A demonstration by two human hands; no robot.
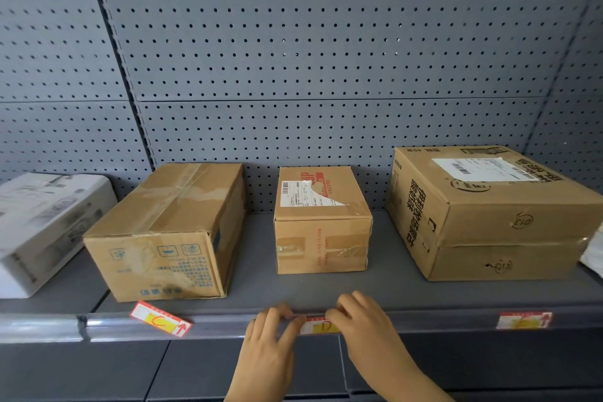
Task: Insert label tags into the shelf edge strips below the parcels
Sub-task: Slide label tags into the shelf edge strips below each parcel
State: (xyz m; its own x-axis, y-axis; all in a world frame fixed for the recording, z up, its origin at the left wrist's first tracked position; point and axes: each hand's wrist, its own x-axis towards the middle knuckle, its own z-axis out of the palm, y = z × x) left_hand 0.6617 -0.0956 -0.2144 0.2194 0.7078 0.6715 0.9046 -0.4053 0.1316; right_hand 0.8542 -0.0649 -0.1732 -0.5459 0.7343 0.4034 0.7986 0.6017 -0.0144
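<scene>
A red, white and yellow label tag (318, 326) sits at the shelf edge strip (222, 325), below the small middle parcel (321, 232). My left hand (270, 346) pinches its left end and my right hand (362, 326) presses its right end. Another tag (160, 318) lies tilted and loose on the strip below the left parcel (169, 235). A third tag (523, 320) sits flat in the strip below the big right parcel (489, 212).
A white box (42, 228) stands at the far left on the neighbouring shelf. A white bag (595, 254) shows at the right edge. Grey pegboard (293, 59) forms the back wall. Bare grey shelf (254, 271) lies between the parcels.
</scene>
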